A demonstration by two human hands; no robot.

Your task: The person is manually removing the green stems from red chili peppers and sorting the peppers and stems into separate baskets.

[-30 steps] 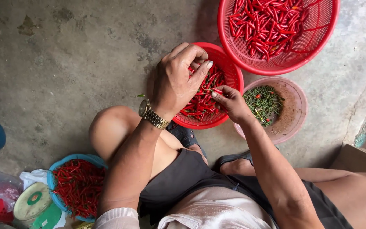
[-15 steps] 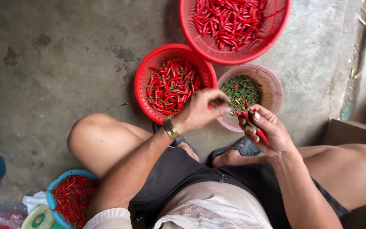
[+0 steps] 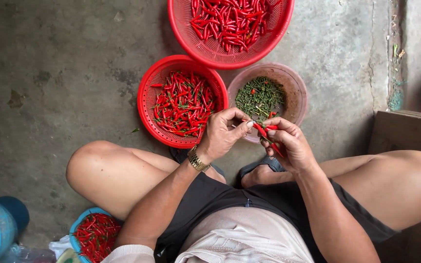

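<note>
Head view: hands [image 3: 257,136] pinching chilli [image 3: 260,130], seemingly.

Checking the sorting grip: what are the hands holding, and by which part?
Right hand grips several red chillies by their bodies; left hand pinches one chilli's tip.

A stained grey concrete floor [image 3: 64,63] carries everything. At twelve o'clock sits a large red basket [image 3: 269,41] of chillies, just below it a smaller red basket [image 3: 147,92] beside a pinkish bowl [image 3: 296,90] of green stems. At seven o'clock stand two blue tubs [image 3: 76,226].
</note>
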